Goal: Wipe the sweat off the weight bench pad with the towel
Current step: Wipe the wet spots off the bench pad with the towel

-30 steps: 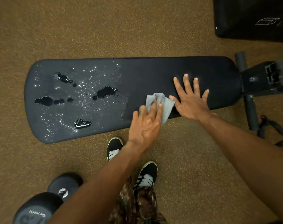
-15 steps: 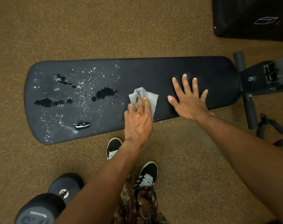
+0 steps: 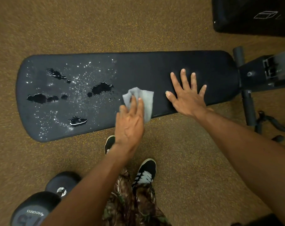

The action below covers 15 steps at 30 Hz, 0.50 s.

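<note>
The black weight bench pad (image 3: pixel 154 69) lies lengthwise across the view. Its left half carries several dark sweat puddles (image 3: pixel 101 88) and many small droplets; its right half looks dry. My left hand (image 3: pixel 130 124) presses a small grey towel (image 3: pixel 146 98) flat on the pad's near edge, just right of the wet area, fingers on top of the cloth. My right hand (image 3: pixel 187 97) rests flat on the dry right part of the pad, fingers spread, holding nothing.
The bench frame and foot rollers (image 3: pixel 247 101) extend at the right. A black box (image 3: pixel 252 15) stands at the top right. A dumbbell (image 3: pixel 40 203) lies on the brown carpet at the bottom left. My two shoes (image 3: pixel 145 172) stand below the pad.
My left hand has slid the towel leftward along the pad's near edge toward the wet patch. My right hand has stayed flat in the same place.
</note>
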Available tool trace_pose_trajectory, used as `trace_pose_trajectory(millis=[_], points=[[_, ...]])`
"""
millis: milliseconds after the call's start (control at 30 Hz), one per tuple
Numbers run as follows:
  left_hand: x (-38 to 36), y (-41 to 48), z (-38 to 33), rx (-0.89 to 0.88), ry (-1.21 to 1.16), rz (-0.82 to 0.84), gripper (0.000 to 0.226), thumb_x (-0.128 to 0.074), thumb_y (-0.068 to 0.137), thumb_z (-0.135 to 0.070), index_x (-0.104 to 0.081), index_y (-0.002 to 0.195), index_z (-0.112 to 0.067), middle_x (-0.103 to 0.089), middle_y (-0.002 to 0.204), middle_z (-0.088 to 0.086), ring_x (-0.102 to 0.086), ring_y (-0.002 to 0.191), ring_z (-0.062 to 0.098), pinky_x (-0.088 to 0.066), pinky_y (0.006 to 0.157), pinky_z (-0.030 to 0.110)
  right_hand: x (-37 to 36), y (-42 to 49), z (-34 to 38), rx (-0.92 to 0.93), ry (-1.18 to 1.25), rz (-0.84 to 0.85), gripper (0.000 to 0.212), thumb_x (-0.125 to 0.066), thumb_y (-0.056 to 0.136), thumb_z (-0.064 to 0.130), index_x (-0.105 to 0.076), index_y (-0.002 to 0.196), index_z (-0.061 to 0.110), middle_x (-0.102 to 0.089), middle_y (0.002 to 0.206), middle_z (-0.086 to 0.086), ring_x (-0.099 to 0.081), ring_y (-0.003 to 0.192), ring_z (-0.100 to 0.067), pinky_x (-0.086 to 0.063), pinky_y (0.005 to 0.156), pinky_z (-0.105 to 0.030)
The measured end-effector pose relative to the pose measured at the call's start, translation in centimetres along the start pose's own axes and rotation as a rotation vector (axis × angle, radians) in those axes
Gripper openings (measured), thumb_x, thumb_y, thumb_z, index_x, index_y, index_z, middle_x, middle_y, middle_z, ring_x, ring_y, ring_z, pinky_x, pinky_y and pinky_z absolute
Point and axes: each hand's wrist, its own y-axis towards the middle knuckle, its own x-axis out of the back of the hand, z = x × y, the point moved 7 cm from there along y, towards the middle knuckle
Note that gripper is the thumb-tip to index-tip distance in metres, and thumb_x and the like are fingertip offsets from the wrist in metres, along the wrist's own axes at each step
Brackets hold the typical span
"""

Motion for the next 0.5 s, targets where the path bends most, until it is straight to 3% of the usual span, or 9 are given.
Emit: trace_pose_trajectory(millis=[167, 333, 500], points=[[-0.9, -0.6, -5.9, -0.159, -0.033, 0.054, 0.074, -0.043, 0.100, -0.017, 0.003, 0.157, -0.009, 0.003, 0.163, 0.020, -0.039, 0.118, 0.035, -0.042, 0.093, 0.043, -0.2, 0.1, -0.1, 0.005, -0.009, -0.007, 0.066, -0.015, 0.095, 0.069, 0.017, 0.149, 0.048, 0.027, 0.161, 0.009, 0.026, 0.147, -0.029, 0.009, 0.112, -0.069], [-1.7, -2.1, -2.8, -0.269, 0.096, 0.060, 0.073, -0.033, 0.100, -0.019, 0.012, 0.157, -0.018, 0.015, 0.164, 0.015, -0.038, 0.114, 0.036, -0.039, 0.089, 0.045, -0.1, 0.2, -0.2, 0.010, 0.003, -0.001, 0.067, -0.016, 0.095, 0.069, 0.017, 0.150, 0.048, 0.027, 0.161, 0.009, 0.027, 0.147, -0.028, 0.009, 0.112, -0.070], [-2.4, -3.2, -0.4, -0.229, 0.131, 0.086, 0.074, -0.031, 0.099, -0.017, 0.015, 0.156, -0.020, 0.017, 0.164, 0.013, -0.038, 0.106, 0.031, -0.038, 0.086, 0.041, 0.0, 0.1, -0.1, 0.012, 0.004, 0.005, 0.067, -0.016, 0.095, 0.069, 0.016, 0.150, 0.047, 0.027, 0.161, 0.009, 0.027, 0.147, -0.029, 0.009, 0.112, -0.070]])
